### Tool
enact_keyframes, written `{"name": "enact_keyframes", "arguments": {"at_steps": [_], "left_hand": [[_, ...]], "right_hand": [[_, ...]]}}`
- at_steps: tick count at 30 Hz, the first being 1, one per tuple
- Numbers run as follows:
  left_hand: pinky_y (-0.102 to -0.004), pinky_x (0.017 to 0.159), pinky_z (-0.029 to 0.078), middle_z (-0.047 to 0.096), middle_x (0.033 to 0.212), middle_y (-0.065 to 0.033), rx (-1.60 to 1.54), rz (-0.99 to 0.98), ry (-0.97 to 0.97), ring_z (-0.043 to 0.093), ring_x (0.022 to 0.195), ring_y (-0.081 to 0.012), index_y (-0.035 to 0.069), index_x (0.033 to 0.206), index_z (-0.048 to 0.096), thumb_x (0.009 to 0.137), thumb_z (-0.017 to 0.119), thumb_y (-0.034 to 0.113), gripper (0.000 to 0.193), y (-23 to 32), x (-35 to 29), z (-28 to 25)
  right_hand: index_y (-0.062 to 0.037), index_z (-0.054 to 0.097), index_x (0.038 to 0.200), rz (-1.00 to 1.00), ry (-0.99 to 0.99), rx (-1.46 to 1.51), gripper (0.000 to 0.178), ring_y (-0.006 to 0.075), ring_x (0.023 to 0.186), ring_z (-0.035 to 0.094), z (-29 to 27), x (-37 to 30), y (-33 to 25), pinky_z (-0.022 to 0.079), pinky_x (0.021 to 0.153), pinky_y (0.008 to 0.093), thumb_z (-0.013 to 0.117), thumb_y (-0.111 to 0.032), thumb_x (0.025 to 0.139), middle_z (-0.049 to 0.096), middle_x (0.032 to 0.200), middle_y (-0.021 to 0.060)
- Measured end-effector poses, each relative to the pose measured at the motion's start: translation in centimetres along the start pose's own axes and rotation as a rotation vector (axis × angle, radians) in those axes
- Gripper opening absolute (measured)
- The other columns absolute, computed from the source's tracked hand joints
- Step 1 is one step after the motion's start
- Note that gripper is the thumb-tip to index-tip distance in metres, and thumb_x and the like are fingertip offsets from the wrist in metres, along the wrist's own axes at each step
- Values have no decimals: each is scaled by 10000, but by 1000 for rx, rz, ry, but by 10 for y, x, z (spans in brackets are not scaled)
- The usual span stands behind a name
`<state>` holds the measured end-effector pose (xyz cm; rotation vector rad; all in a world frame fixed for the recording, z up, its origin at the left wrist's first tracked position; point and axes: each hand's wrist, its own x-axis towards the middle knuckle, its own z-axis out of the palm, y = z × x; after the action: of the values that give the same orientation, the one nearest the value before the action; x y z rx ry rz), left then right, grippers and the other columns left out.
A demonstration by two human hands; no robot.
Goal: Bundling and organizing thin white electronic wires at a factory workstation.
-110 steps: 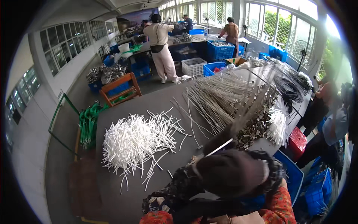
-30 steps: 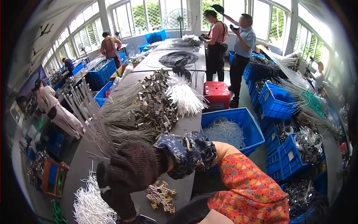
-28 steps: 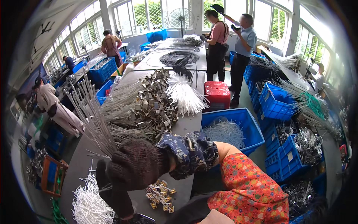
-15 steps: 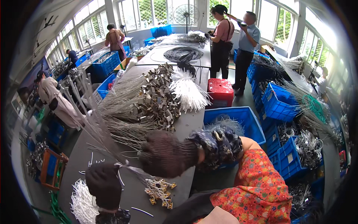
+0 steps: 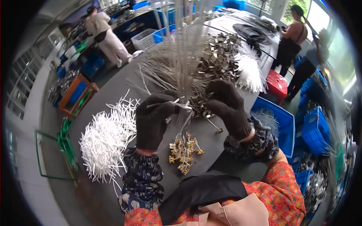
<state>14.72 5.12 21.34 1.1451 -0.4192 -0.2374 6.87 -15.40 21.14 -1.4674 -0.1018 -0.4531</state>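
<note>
A bundle of thin grey cables (image 5: pixel 183 64) rises upright in front of me, its small gold-coloured metal ends (image 5: pixel 184 153) fanned out low over the table. My left hand (image 5: pixel 154 118), in a dark brown knitted glove, is closed at the bundle's left side, pinching a white tie strip (image 5: pixel 184 106) that crosses the cables. On the other side, my gloved right hand (image 5: pixel 228 109) is apart from the bundle, fingers bent and a gap between them and the thumb; nothing shows in it. One cable with a gold end (image 5: pixel 218 131) juts out below that hand.
A pile of white strips (image 5: pixel 107 141) lies left on the grey table (image 5: pixel 88 113). Beyond my hands are heaped cables with metal blocks (image 5: pixel 218 56) and a white bunch (image 5: pixel 249 71). A blue crate (image 5: pixel 288 128) and red stool (image 5: pixel 276 86) stand right. Several people work farther off.
The view has turned left. My right hand has swung back from over the table to beside the bundle. The bundle, earlier slanting left, now stands upright, with my left hand at its tie.
</note>
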Motion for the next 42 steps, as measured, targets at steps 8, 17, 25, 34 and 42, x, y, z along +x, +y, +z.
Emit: {"name": "enact_keyframes", "arguments": {"at_steps": [8, 17, 25, 34, 42], "left_hand": [[-299, 778, 549, 668, 932, -95, -173, 21, -53, 660, 854, -177, -32, 986, 620, 806, 675, -34, 188, 0, 1, -6], [-294, 799, 546, 671, 984, -107, -97, -79, -85, 657, 903, -176, -25, 1086, 609, 784, 692, -56, 315, 9, -7, -6], [-397, 939, 516, 629, 1146, -153, -25, 74, -217, 628, 1066, -258, -43, 1285, 494, 766, 804, 316, 704, 0, -15, -11], [-331, 845, 546, 674, 1026, -149, 336, 112, -143, 662, 937, -208, -66, 1166, 597, 848, 738, 239, 462, 29, -14, 12], [-285, 689, 555, 684, 863, -93, 29, 136, 116, 669, 763, -175, -19, 992, 643, 838, 676, 7, 159, 1, -10, 13]], "right_hand": [[-68, 610, 1066, -170, -321, -653, 540, 236, 747, 620, 22, 3, -3, 494, 642, 354, 833, -394, 697, 627, 895, 89], [-21, 668, 927, -240, -203, -559, 198, 134, 618, 554, 32, 4, -7, 439, 557, 308, 755, -140, 795, 590, 716, 53], [-49, 685, 960, -47, -175, -546, 254, 163, 629, 578, 34, 7, -10, 464, 575, 315, 774, -223, 796, 601, 734, 79], [-64, 681, 945, -153, -177, -542, 244, 249, 668, 597, 27, 9, -2, 470, 601, 363, 760, -243, 801, 601, 761, 102], [-48, 650, 830, -225, -237, -621, 215, 297, 616, 572, 27, 7, -4, 456, 567, 383, 765, -223, 781, 577, 692, 113]]}}
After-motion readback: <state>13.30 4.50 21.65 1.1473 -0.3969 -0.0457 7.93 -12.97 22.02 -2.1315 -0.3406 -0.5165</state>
